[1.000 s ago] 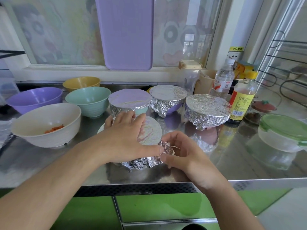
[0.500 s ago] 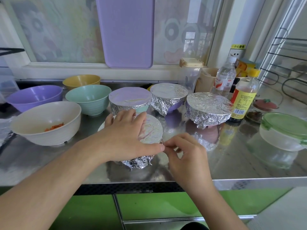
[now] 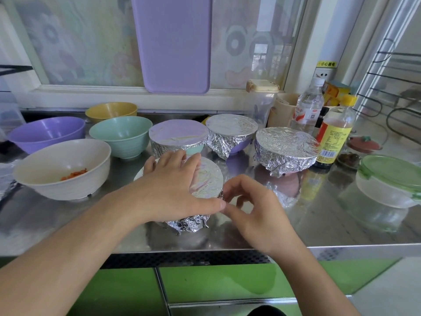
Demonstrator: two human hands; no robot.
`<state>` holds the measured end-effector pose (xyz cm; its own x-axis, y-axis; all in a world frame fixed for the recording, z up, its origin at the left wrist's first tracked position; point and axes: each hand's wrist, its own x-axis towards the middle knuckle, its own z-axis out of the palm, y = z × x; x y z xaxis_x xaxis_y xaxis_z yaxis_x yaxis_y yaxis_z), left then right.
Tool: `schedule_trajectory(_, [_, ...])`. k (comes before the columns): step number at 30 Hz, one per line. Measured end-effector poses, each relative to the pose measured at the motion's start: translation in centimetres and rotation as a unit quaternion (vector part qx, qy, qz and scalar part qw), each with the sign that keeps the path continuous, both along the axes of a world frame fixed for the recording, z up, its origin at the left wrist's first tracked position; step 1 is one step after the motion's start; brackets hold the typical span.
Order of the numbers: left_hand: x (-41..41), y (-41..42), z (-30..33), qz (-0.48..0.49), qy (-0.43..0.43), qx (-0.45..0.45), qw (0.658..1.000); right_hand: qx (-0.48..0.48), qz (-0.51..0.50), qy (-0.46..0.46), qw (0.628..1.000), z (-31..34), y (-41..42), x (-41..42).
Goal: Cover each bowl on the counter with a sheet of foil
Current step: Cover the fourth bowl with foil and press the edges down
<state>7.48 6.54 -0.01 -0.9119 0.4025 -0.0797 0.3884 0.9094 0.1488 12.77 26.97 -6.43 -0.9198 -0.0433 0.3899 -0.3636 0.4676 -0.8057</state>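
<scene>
Foil (image 3: 208,181) is being shaped over the bowl in the centre of the frame, near the front edge of the steel counter (image 3: 319,222). The left hand (image 3: 173,190) lies flat on the foil top with the fingers spread and almost straight, so the sheet is pressed down and kept in place. The right hand (image 3: 257,210) is at the right rim of this bowl, with curled fingers; the foil edge seems to be pinched between thumb and fingertips, but the exact contact is small and partly hidden.

Three covered bowls (image 3: 286,149) are seen behind it, in the middle and right of the frame. Four bowls are not yet covered at the left: a white bowl (image 3: 66,172) with some orange food inside, a green bowl (image 3: 121,136), a purple bowl (image 3: 45,133) and a yellow bowl (image 3: 111,110) at the back.

The step in hand is judged to be the folding of the foil skirt under the rim of the fourth bowl. For the next move, the crimping should be carried round the rest of the rim while the top is held flat, and gently, because thin foil is torn easily. After that a new sheet will be needed for the bowls at the left.
</scene>
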Motion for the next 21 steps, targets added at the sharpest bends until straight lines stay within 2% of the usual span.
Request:
schedule_trajectory(4, [0.0, 0.1, 0.0, -0.003, 0.001, 0.003, 1.000, -0.093, 0.029, -0.049, 0.994, -0.3, 0.2, -1.5])
schedule_trajectory(8, [0.0, 0.0, 0.0, -0.006, 0.002, 0.002, 1.000, -0.114, 0.070, -0.070, 0.989, 0.2, 0.5, -2.5])
schedule_trajectory(12, [0.0, 0.0, -0.1, -0.009, 0.009, 0.008, 1.000, -0.067, 0.047, -0.078, 0.994, 0.4, 0.6, -3.5])
schedule_trajectory(16, [-0.2, -0.1, -0.3, -0.010, 0.010, 0.009, 1.000, 0.048, -0.030, -0.024, 0.998, 1.0, 0.8, -3.9])
schedule_trajectory(21, [-0.2, -0.1, -0.3, -0.010, 0.006, 0.011, 1.000, 0.108, -0.056, 0.005, 0.993, 0.5, 0.1, -3.3])
